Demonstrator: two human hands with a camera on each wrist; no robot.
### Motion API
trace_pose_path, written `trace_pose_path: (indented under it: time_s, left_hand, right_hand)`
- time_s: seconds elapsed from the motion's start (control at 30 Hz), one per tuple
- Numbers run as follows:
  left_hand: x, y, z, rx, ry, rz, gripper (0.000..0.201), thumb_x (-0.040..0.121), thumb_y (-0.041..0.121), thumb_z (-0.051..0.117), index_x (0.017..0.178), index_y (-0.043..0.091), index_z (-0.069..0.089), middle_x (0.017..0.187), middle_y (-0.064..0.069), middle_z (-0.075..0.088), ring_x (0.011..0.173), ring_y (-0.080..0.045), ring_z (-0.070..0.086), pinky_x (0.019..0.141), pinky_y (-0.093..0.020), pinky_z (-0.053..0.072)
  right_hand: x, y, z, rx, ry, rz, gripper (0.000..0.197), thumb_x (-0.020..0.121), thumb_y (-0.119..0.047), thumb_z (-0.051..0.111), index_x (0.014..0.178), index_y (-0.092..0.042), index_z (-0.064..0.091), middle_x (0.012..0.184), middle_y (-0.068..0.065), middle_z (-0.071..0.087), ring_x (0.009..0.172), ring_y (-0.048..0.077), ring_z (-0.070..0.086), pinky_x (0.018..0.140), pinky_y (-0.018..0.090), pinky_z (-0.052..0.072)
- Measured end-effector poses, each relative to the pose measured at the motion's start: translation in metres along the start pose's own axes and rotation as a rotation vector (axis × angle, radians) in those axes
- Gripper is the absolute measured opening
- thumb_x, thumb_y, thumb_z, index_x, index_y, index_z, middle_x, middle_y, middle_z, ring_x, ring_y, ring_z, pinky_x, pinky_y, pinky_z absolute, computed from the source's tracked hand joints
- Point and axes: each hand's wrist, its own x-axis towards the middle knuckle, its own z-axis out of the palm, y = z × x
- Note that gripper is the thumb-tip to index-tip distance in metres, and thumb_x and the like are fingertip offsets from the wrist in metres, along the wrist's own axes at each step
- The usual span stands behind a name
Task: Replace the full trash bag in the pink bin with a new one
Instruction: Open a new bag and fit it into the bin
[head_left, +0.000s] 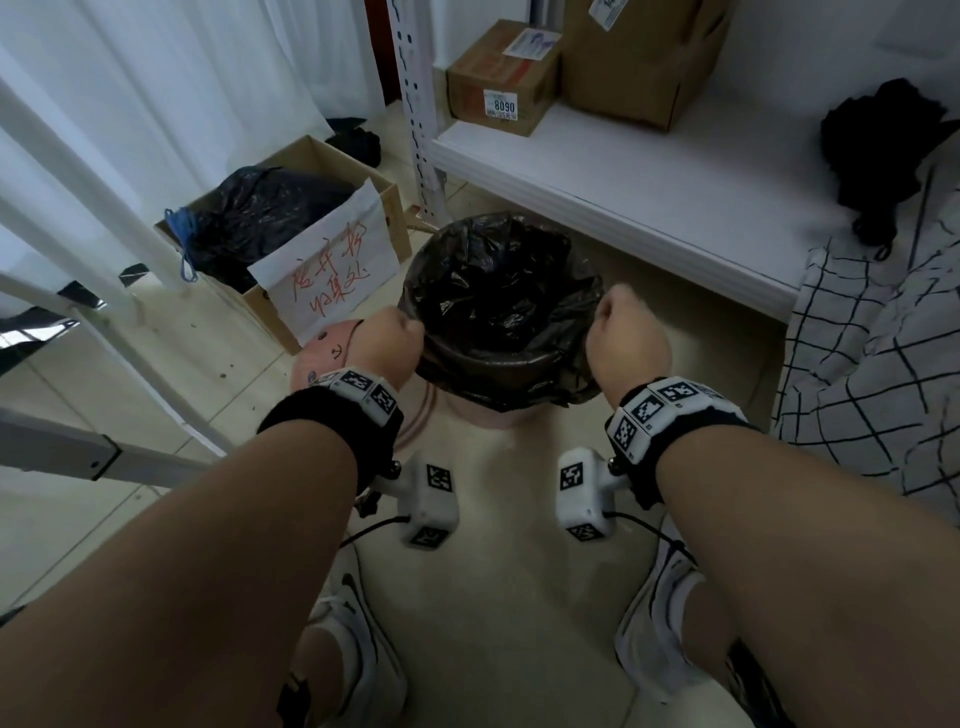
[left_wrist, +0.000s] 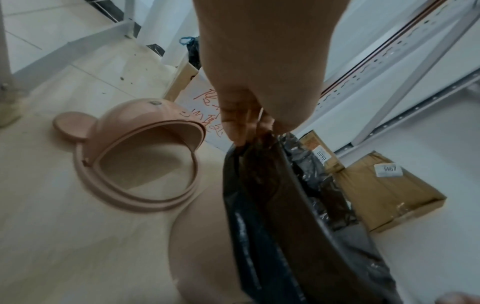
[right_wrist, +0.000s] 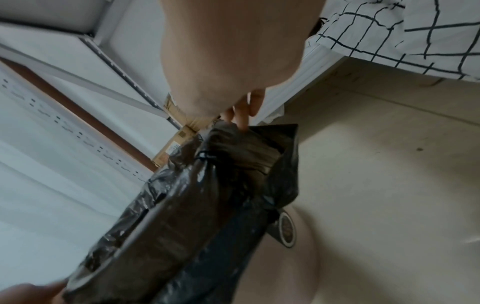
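Note:
A pink bin (head_left: 491, 415) stands on the floor, lined with a black trash bag (head_left: 498, 291) folded over its rim. My left hand (head_left: 389, 338) grips the bag's edge at the left side of the rim (left_wrist: 249, 131). My right hand (head_left: 623, 332) grips the bag's edge at the right side (right_wrist: 241, 121). The bag (left_wrist: 272, 205) hangs down the outside of the bin wall (left_wrist: 202, 246); in the right wrist view the bag (right_wrist: 207, 195) drapes over the bin (right_wrist: 298, 257). The bin's pink bear-eared lid (left_wrist: 135, 156) lies on the floor to the left.
A cardboard box (head_left: 291, 228) with a tied black bag and a handwritten sign stands behind the lid. A white metal shelf (head_left: 649, 192) with brown cartons is behind the bin. Checked cloth (head_left: 872, 374) hangs at right. White frame legs (head_left: 104, 291) stand at left.

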Motion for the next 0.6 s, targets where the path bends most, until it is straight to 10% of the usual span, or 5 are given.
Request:
trace_pose_path:
  time_s: [0.17, 0.23, 0.4, 0.5, 0.6]
  left_hand:
    - [0.02, 0.006, 0.011, -0.301, -0.14, -0.114, 0.034, 0.09, 0.031, 0.057, 0.104, 0.0, 0.051, 0.097, -0.015, 0.065, 0.088, -0.03, 0.065, 0.065, -0.039, 0.055]
    - [0.026, 0.011, 0.019, -0.431, -0.148, -0.121, 0.016, 0.088, 0.014, 0.056, 0.098, 0.008, 0.045, 0.098, -0.017, 0.06, 0.087, -0.033, 0.067, 0.07, -0.043, 0.06]
    - [0.046, 0.017, 0.019, -0.409, -0.1, -0.107, 0.037, 0.09, 0.001, 0.047, 0.127, 0.006, 0.04, 0.113, -0.023, 0.054, 0.09, -0.033, 0.062, 0.073, -0.043, 0.058]
    - [0.054, 0.018, 0.01, -0.097, -0.107, 0.045, 0.032, 0.092, 0.006, 0.046, 0.122, -0.001, 0.039, 0.118, -0.022, 0.054, 0.105, -0.037, 0.057, 0.08, -0.035, 0.046]
    - [0.045, 0.029, 0.001, 0.057, -0.127, 0.256, 0.032, 0.089, 0.008, 0.045, 0.12, 0.003, 0.04, 0.109, -0.019, 0.056, 0.1, -0.034, 0.057, 0.073, -0.032, 0.038]
  right_hand:
    - [0.026, -0.001, 0.017, 0.032, -0.394, -0.045, 0.047, 0.092, -0.023, 0.049, 0.137, -0.012, 0.042, 0.155, 0.014, 0.018, 0.138, 0.034, 0.028, 0.111, 0.035, 0.029]
    - [0.037, 0.0, 0.021, 0.117, -0.555, 0.028, 0.047, 0.092, -0.026, 0.051, 0.135, -0.008, 0.042, 0.144, 0.016, 0.04, 0.126, 0.033, 0.044, 0.102, 0.034, 0.038]
    - [0.049, -0.003, 0.014, -0.012, -0.316, 0.037, 0.049, 0.09, -0.04, 0.049, 0.132, -0.014, 0.046, 0.142, 0.015, 0.037, 0.125, 0.035, 0.044, 0.101, 0.04, 0.04]
    - [0.055, -0.017, 0.005, -0.267, -0.019, -0.34, 0.046, 0.086, -0.036, 0.052, 0.127, -0.017, 0.048, 0.138, 0.013, 0.035, 0.128, 0.035, 0.036, 0.103, 0.044, 0.033]
    - [0.07, -0.038, 0.021, -0.281, -0.473, -0.561, 0.047, 0.091, -0.035, 0.045, 0.135, -0.018, 0.044, 0.139, 0.012, 0.043, 0.129, 0.034, 0.04, 0.107, 0.042, 0.035]
